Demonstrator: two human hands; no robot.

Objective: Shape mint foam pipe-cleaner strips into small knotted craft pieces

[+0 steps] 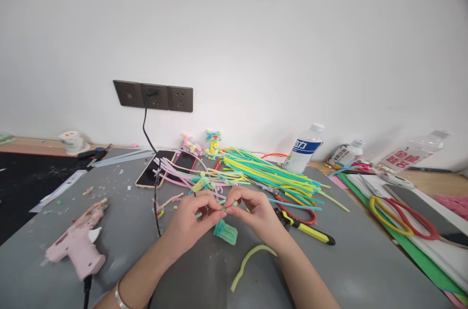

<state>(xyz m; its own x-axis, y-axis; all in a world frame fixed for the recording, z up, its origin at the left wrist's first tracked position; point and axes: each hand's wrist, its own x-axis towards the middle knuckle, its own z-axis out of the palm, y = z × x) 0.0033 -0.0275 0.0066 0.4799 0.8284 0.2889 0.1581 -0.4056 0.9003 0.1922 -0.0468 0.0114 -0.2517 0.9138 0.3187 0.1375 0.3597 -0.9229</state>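
Note:
My left hand (pixel 193 219) and my right hand (pixel 256 211) meet over the grey table (pixel 146 250), fingertips pinched together on a small green pipe-cleaner piece (pixel 229 205). Just below them lies a teal bundle of short pipe-cleaner bits (pixel 225 231). A curved yellow-green pipe cleaner (pixel 250 258) rests near my right forearm. Behind the hands is a spread of yellow, teal and pink pipe cleaners (pixel 266 172).
A pink glue gun (pixel 78 245) lies at the left, its black cord running to a wall socket (pixel 154 96). Two phones (pixel 153 170), a yellow utility knife (pixel 307 228), red-handled scissors (pixel 402 214), bottles (pixel 303 149) and small pipe-cleaner figures (pixel 213 143) surround the hands.

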